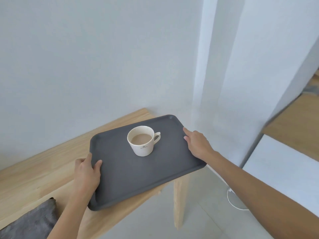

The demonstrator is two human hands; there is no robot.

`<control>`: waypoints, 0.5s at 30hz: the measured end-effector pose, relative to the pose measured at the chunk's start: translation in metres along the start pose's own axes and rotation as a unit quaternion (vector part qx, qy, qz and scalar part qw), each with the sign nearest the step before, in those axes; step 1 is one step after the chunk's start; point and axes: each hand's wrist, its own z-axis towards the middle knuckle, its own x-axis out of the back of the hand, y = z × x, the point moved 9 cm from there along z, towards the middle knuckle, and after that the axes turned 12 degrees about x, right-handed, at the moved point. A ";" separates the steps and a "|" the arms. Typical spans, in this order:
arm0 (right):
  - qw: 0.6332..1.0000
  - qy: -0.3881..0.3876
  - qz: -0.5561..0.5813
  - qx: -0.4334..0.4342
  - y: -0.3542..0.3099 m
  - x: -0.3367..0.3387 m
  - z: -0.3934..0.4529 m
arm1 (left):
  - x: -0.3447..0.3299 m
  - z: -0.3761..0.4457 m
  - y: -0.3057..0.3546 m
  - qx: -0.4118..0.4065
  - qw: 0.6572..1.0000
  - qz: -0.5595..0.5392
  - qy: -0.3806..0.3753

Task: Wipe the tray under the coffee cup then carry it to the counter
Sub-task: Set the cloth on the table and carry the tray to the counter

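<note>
A dark grey rectangular tray point(131, 180) sits tilted over the end of a light wooden table point(34, 171), its right corner past the table's edge. On the tray stands a cream cup point(143, 145) of milky coffee, handle to the right. My left hand point(86, 171) grips the tray's left rim, thumb on top and fingers underneath. My right hand point(198, 145) holds the right rim, fingers along the edge.
A grey cloth point(32, 219) lies on the table at the lower left. A white wall stands behind the table. At right are a white surface point(279, 169), wooden stair steps point(293, 128) and a white cable point(233, 199) on the tiled floor.
</note>
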 end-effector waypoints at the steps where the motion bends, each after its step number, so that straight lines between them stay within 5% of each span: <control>1: 1.000 0.010 0.001 -0.015 0.010 0.008 -0.008 | -0.005 0.000 0.014 -0.016 1.000 0.004 -0.008; 15: 0.960 0.166 0.006 -0.226 0.225 0.160 -0.171 | -0.155 -0.104 0.294 -0.280 0.950 -0.027 -0.135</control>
